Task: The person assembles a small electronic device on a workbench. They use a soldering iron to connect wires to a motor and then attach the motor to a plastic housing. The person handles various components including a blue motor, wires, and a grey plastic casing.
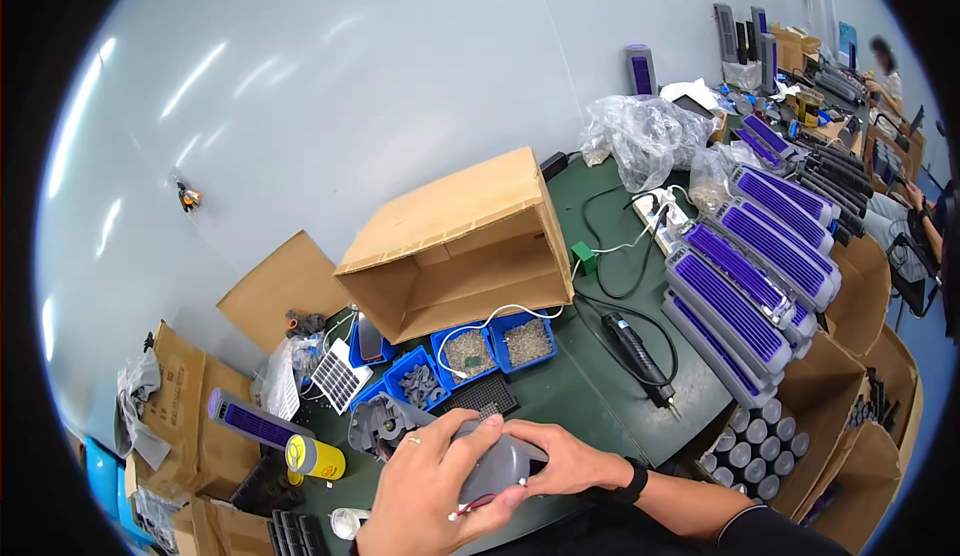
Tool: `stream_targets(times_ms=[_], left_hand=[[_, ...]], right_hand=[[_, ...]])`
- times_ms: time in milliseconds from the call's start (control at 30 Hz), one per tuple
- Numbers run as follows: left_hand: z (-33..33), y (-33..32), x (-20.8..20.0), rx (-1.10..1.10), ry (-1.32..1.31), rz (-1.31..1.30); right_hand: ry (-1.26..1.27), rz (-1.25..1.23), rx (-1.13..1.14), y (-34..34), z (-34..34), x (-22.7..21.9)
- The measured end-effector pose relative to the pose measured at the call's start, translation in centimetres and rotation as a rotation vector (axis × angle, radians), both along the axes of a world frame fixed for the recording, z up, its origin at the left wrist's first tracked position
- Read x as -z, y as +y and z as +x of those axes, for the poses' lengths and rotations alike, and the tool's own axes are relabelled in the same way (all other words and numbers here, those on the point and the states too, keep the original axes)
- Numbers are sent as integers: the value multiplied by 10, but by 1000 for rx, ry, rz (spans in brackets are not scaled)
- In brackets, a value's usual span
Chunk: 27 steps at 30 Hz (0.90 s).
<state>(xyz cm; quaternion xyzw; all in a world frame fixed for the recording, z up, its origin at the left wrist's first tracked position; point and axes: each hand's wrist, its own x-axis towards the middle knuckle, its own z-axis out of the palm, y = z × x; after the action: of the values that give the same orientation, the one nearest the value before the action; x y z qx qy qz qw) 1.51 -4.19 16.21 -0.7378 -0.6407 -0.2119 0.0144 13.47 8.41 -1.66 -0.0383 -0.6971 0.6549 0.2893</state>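
Observation:
Close to my body, a rounded grey plastic housing (492, 470) is held between my two hands. My left hand (435, 481) lies over its left side, with the fingers bent across the top. Gripping the right end is my right hand (572, 463), which wears a black wristband. A thin red wire with a small white connector (457, 512) shows by the left fingertips. Just beyond my left hand sits another dark grey plastic part (385, 422) with molded inner detail; whether it joins the held housing I cannot tell.
Blue bins (522, 344) of small parts stand before an open cardboard box (455, 251). An electric screwdriver (640, 358) with its cord lies right of them. Purple-grey slatted units (735, 301) pile up at right. A yellow canister (316, 458) stands left. A person (885, 81) sits far right.

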Motion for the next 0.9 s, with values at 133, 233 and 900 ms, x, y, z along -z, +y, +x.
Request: stream_targets(times_ms=[133, 233, 900], left_hand=[[5, 6, 8, 48, 109, 171], [7, 5, 10, -37, 80, 165], [-3, 53, -6, 47, -414, -121]], right_hand=[[25, -119, -72, 0, 0, 4], [-54, -134, -9, -4, 8, -8], [-260, -117, -482, 58, 26, 8]])
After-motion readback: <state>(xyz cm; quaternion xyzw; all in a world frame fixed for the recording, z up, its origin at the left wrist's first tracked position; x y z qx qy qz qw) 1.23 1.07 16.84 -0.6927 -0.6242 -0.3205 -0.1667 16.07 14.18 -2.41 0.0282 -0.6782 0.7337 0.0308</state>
